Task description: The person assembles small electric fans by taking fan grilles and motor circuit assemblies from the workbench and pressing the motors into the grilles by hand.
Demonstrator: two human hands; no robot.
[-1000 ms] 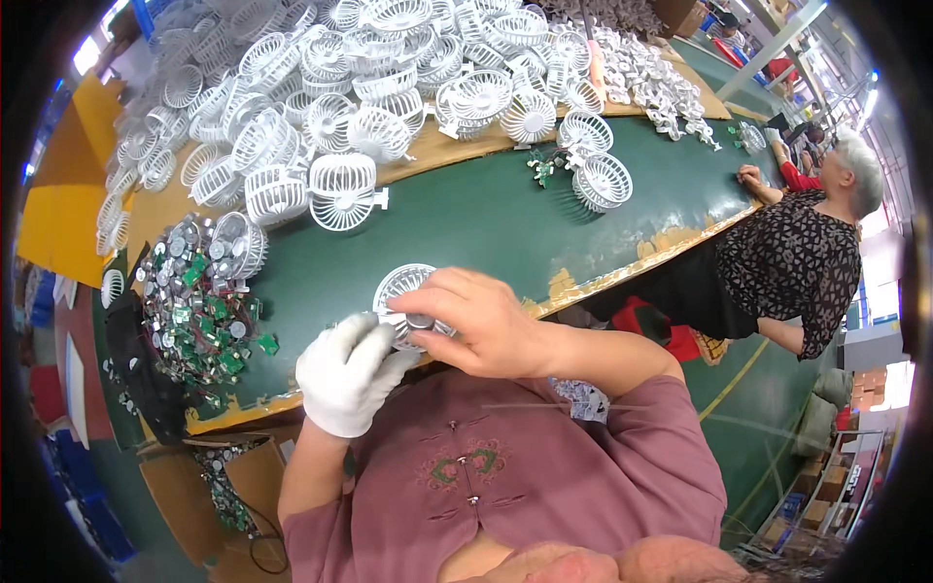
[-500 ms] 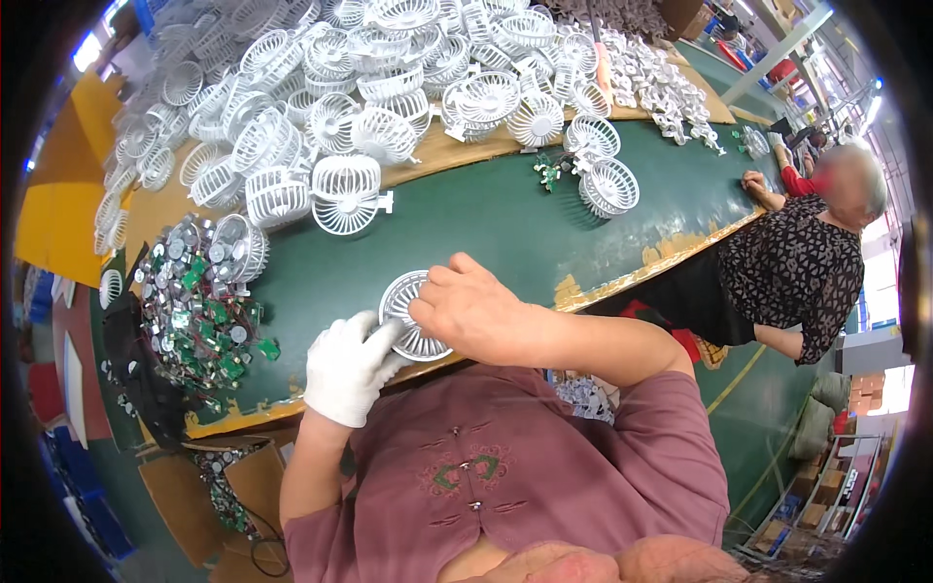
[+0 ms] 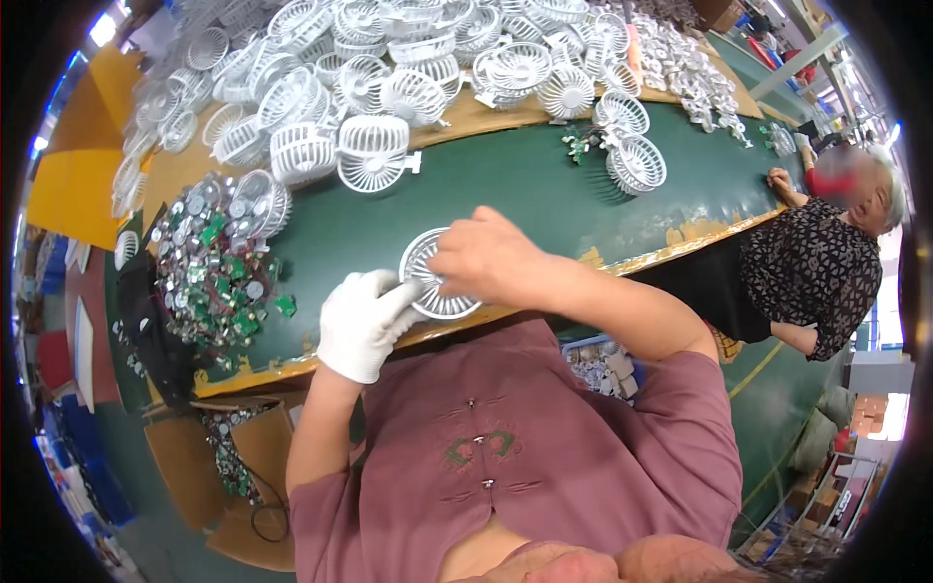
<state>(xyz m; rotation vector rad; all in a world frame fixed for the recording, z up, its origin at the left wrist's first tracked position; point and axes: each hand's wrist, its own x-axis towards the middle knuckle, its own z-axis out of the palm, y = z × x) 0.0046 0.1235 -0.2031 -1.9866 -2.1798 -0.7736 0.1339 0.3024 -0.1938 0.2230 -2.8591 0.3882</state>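
A round white plastic fan cage [image 3: 416, 255] rests at the front edge of the green table, its hollow side facing up. My left hand [image 3: 364, 325], in a white glove, grips the near left of its rim between thumb and fingers. Bare, my right hand [image 3: 491, 257] is closed, with its fingertips down inside the cage. Whatever those fingertips pinch is hidden behind the hand. Left of my hands lies a heap of small motors with green circuit boards [image 3: 219, 262].
White fan cages [image 3: 374, 146] pile along the far side. Two linked cages [image 3: 637, 163] stand at right, beside a small green circuit board [image 3: 577, 146]. Small white plastic parts [image 3: 685, 78] lie far right. A co-worker [image 3: 816, 257] sits at the right. An open cardboard box [image 3: 262, 452] stands below left.
The whole view has shifted, so the table and piles sit farther right and higher. Both hands stay at the same fan cage, with the right fingers still inside it.
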